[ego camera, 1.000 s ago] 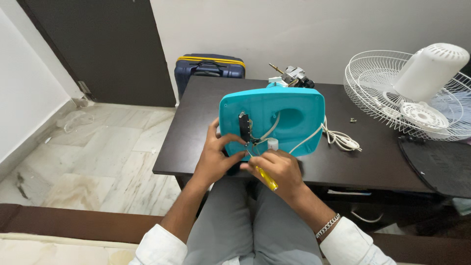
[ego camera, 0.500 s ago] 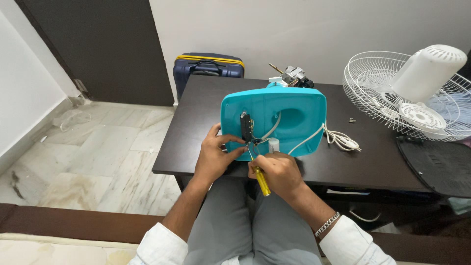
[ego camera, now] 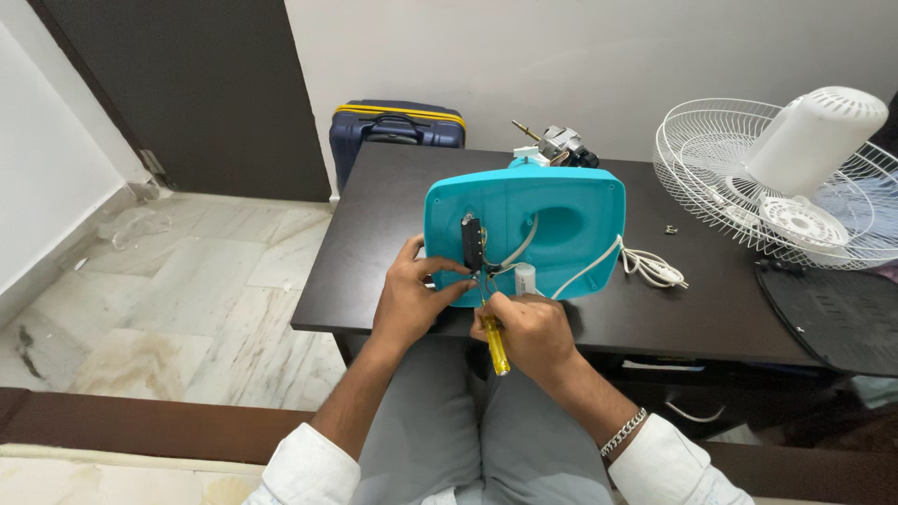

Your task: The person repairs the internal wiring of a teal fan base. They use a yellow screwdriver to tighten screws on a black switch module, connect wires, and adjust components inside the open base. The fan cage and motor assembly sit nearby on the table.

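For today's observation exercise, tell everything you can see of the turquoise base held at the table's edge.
The turquoise base is a rounded-rectangle shell that looks like moulded plastic, with a raised rim and an oval hollow. It stands tilted on the near edge of the dark table, its inner side facing the camera. Inside are a black switch block, grey wires and a small white cylinder; a white cord leaves its right edge. The left hand grips its lower left; the right hand works a yellow-handled screwdriver at its lower edge.
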